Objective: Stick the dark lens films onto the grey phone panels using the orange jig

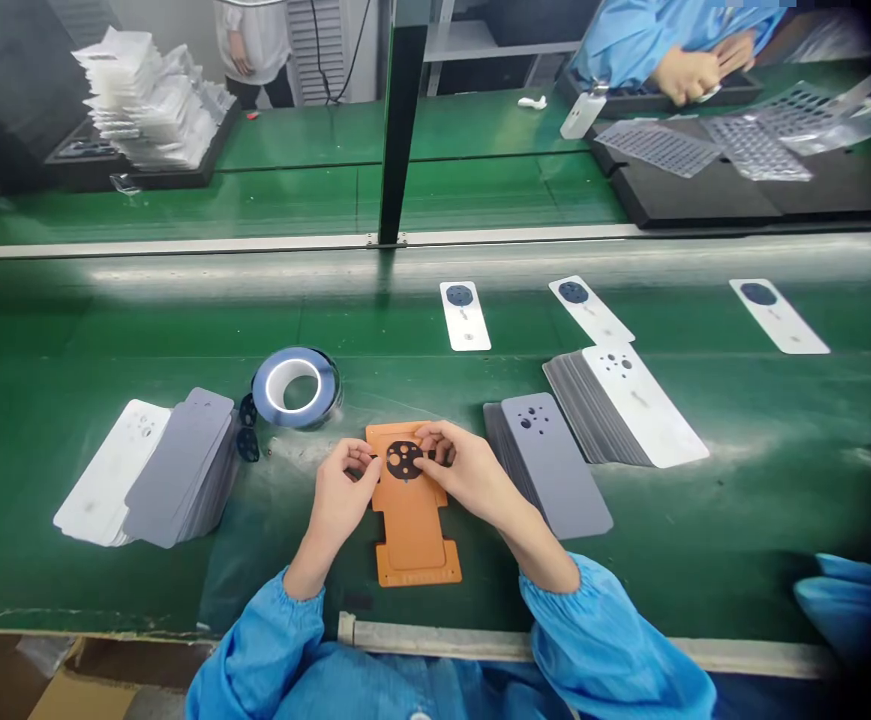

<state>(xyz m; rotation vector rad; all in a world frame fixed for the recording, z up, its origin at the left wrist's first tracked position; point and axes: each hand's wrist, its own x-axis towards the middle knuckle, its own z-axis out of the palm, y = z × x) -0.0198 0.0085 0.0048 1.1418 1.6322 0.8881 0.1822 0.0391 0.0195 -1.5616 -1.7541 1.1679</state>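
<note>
An orange fixture (412, 530) lies in front of me on the green table. Near its upper end is a round black piece with holes (403, 460). My left hand (345, 485) is at the left side of this piece, thumb and fingers pinched together; whatever lies between them is too small to make out. On the other side my right hand (461, 465) has its thumb and fingertips at the black piece's right edge. A roll of blue film (322, 385) rests beyond my left hand. Grey panels (555, 470) are stacked right of my right hand.
White panels (116, 470) and grey panels (180, 465) are piled at the left. Another stack, white on top (645, 405), stands at the right. Single panels (466, 325) lie farther back. Behind a metal divider (397, 130), a co-worker's hands (686, 75) are near black trays (705, 200).
</note>
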